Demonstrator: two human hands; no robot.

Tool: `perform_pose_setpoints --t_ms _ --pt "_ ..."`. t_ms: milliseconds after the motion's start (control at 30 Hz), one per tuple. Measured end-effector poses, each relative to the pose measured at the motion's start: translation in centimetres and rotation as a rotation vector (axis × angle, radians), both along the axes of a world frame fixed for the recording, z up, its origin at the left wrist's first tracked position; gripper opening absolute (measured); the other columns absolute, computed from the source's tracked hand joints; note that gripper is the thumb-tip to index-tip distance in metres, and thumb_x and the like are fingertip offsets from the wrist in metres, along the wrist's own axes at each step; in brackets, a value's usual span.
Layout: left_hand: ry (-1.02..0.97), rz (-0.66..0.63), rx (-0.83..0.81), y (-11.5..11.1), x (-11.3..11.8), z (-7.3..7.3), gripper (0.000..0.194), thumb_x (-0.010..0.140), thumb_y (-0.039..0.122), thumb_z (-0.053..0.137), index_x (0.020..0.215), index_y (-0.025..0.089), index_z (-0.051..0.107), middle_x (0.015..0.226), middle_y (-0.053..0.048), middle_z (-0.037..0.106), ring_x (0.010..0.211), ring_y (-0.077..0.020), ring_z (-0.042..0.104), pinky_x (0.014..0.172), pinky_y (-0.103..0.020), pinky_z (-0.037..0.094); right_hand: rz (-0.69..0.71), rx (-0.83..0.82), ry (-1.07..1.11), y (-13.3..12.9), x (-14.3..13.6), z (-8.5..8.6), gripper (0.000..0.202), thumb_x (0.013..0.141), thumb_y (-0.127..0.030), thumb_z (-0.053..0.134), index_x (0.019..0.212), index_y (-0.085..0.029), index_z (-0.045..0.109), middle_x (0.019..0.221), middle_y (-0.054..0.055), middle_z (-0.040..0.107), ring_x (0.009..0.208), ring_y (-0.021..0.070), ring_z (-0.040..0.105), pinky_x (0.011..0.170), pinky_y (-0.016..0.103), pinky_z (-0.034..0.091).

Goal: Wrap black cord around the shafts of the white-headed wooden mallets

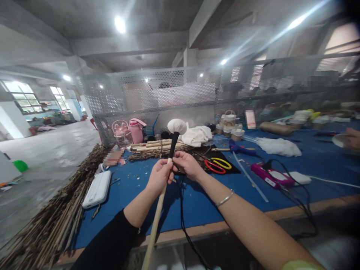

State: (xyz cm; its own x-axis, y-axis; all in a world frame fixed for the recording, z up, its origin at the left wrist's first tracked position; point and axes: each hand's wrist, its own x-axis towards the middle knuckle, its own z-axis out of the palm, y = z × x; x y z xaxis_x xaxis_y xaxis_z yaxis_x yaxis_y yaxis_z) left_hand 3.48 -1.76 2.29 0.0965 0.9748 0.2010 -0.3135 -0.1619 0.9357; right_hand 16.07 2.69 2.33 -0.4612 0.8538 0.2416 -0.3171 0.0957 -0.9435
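Note:
A pale wooden stick (157,215) slants up from the bottom edge, with my left hand (159,174) closed round its upper part. At its top is a round white cloth-covered head (177,126). Black wrapping (174,144) covers the stick just below that head. My right hand (187,165) pinches close beside the stick, under the wrapping. From its fingers a black cord (182,210) hangs past the table edge; the exact grip is partly hidden. Scissors (218,165) with red and yellow handles lie right of my right hand.
The blue table (213,202) bears a white power bank (97,189), a blue glue gun (242,148) and a magenta device (271,175) with cables. Dry twigs (56,210) line the left edge. Bundled sticks (152,146) and white cloth (197,135) lie behind. Another person's hand (353,138) is far right.

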Motion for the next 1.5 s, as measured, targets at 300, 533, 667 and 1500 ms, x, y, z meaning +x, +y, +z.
perform_pose_setpoints --t_ms 300,533,667,1500 --pt "0.219 -0.101 -0.076 -0.3 0.2 -0.5 0.040 0.079 0.054 0.042 0.084 0.015 0.048 0.054 0.001 0.057 0.036 -0.0084 0.047 0.035 -0.019 0.033 0.132 -0.074 -0.028 0.7 0.9 -0.3 0.030 0.071 -0.040 0.065 0.080 -0.014 0.053 0.047 -0.008 0.043 0.032 0.0020 0.024 0.033 0.018 0.009" --pt "0.494 0.329 0.136 0.0 -0.3 -0.8 0.039 0.063 0.037 0.069 0.091 0.015 0.054 0.058 0.004 0.056 0.049 -0.0074 0.050 0.050 -0.018 0.037 -0.015 -0.038 -0.190 0.3 0.3 -0.1 0.031 0.065 -0.039 0.068 0.063 -0.013 0.051 0.042 -0.008 0.040 0.034 0.0019 0.023 0.037 0.020 0.012" --pt "0.565 0.292 0.055 0.0 -0.9 -0.3 0.034 0.063 0.039 0.069 0.085 0.013 0.062 0.054 0.001 0.060 0.046 -0.0098 0.052 0.045 -0.020 0.036 -0.059 -0.030 -0.207 0.0 0.1 0.1 0.033 0.063 -0.040 0.069 0.062 -0.013 0.049 0.043 -0.008 0.042 0.038 0.0031 0.029 0.041 0.020 0.018" --pt "0.168 0.005 -0.053 -0.1 0.1 -0.1 0.034 0.074 0.045 0.058 0.076 0.011 0.057 0.064 -0.003 0.061 0.049 -0.0079 0.056 0.048 -0.019 0.045 0.145 -0.089 -0.058 0.6 1.2 -0.2 0.036 0.070 -0.037 0.066 0.096 -0.015 0.053 0.040 -0.013 0.028 0.033 0.0029 0.014 0.032 0.016 0.009"
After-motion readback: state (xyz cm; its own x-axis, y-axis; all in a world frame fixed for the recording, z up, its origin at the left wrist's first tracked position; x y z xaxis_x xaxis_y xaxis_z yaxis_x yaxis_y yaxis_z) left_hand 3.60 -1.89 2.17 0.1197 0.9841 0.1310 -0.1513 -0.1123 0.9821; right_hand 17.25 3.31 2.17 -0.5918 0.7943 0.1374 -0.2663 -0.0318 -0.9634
